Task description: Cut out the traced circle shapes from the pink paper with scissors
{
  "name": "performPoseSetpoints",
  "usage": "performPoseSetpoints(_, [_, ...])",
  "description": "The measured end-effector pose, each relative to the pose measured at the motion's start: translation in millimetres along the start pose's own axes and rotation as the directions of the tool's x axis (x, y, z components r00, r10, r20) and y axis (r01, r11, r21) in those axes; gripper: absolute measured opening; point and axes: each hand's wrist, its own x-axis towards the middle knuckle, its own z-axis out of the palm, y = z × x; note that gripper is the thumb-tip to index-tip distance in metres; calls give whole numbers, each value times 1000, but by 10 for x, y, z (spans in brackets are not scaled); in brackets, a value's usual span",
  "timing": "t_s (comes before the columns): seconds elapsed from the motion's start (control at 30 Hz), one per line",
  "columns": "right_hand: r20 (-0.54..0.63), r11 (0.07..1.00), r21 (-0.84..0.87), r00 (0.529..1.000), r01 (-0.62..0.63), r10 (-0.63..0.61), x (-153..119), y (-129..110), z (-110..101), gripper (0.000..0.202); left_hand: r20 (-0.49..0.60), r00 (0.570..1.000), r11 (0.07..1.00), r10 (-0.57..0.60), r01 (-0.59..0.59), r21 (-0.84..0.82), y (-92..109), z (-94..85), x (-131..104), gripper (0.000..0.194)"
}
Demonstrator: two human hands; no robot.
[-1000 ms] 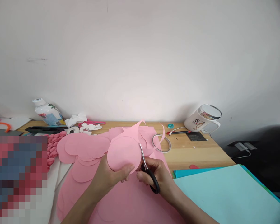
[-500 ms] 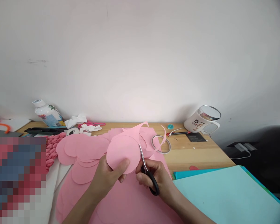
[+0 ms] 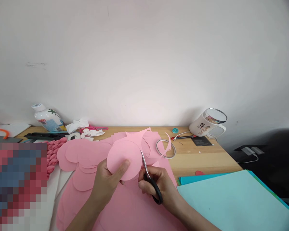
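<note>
My left hand point(image 3: 108, 179) pinches a round pink paper point(image 3: 122, 157), its thumb lying on the front face. A pink offcut point(image 3: 135, 137) stands up behind the circle's upper edge. Black-handled scissors point(image 3: 154, 187) are in my right hand point(image 3: 159, 181), their blades pointing up along the circle's right edge. Whether the blades are fully closed is hard to tell. Below both hands lies a large pink sheet point(image 3: 132, 208), with several pink circles point(image 3: 86, 154) overlapping at its left.
A tape roll point(image 3: 174, 150) and a curled pink strip lie behind my right hand. The white mug point(image 3: 205, 123) leans at the back right, above light blue sheets point(image 3: 231, 195). A white bottle point(image 3: 48, 117) and crumpled tissues point(image 3: 77, 125) are at the back left.
Both hands, the pink circle and the scissors have shifted slightly left. The offcut behind the circle has changed shape, its top curl now flatter.
</note>
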Motion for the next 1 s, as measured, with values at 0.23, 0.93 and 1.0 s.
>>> performPoseSetpoints(0.23, [-52, 1000, -13, 998, 25, -26, -4, -9, -13, 32, 242, 968, 994, 69, -45, -104, 15, 10, -28, 29])
performPoseSetpoints(0.93, [28, 990, 125, 997, 71, -75, 6, 11, -32, 26, 118, 992, 990, -34, 18, 137, 94, 117, -121, 21])
performPoseSetpoints(1.0, [36, 989, 128, 996, 78, -83, 7, 2, -36, 27, 123, 991, 989, -41, 23, 147, 85, 105, -118, 24])
